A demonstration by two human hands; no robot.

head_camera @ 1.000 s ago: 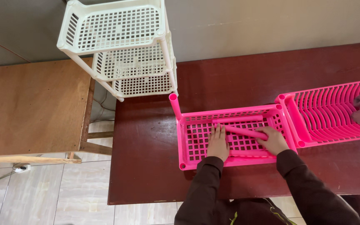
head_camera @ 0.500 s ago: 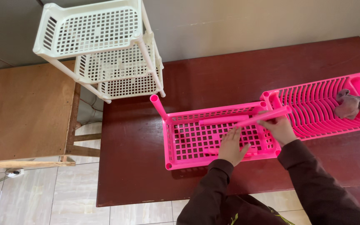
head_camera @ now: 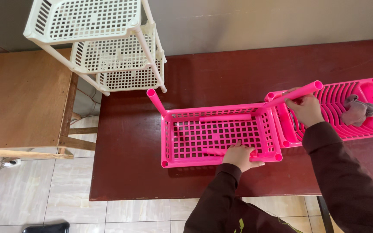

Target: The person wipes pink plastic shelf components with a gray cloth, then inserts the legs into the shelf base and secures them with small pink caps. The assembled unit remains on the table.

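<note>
Right hand (head_camera: 306,108) fingers wrapped around pink tube (head_camera: 296,93), held tilted above far right corner of pink grid tray (head_camera: 264,127) on dark red table (head_camera: 221,75). Left hand (head_camera: 239,156) fingers pressed together on tray's near edge, touching loose tube (head_camera: 214,151) lying inside.

Risks, judged: raised tube could knock neighbouring slatted pink rack (head_camera: 368,129) or miss corner socket; tray may slide if left hand lifts.

Versus 0.5 s ago: tube higher, further right; left hand nearer tray edge.
</note>
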